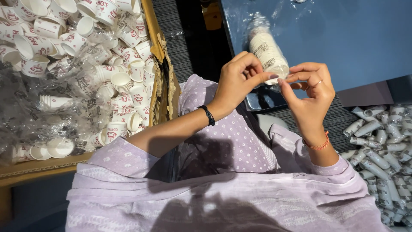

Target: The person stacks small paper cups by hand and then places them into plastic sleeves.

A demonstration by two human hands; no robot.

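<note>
A stack of white paper cups in a clear plastic sleeve (267,50) lies tilted on the edge of a blue table (356,38). Both my hands pinch the sleeve's near end. My left hand (238,79), with a black wrist band, grips it between thumb and fingers. My right hand (310,92), with a ring and a red thread bracelet, pinches the plastic from the right. My lap in lilac cloth (223,189) fills the lower part of the view.
A cardboard box (162,86) at the left holds several loose white paper cups (124,81) with red print, amid clear plastic wrap. At the right lies a heap of wrapped cup stacks (382,150). A dark ribbed floor shows between.
</note>
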